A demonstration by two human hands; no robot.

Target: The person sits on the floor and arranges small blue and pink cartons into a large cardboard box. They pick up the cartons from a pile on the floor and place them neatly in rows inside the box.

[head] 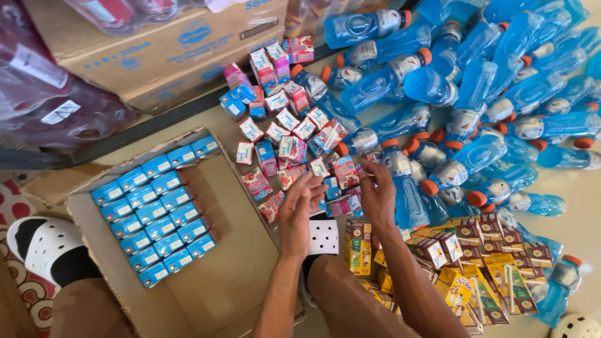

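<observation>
My left hand (299,209) and my right hand (378,195) hover side by side over a heap of small red, pink and blue drink cartons (285,134) on the floor. The left hand's fingers are spread, close to a red carton (345,171). The right hand's fingertips touch the cartons beside a blue bottle (407,194); whether it grips one is unclear. Left of my hands an open cardboard box (238,250) holds neat rows of blue cartons (153,209).
Many blue bottles with orange caps (494,94) lie across the upper right. Brown and yellow drink cartons (476,263) are heaped at lower right. A large cardboard case (163,50) stands at the back. My white perforated clog (44,247) rests at the left.
</observation>
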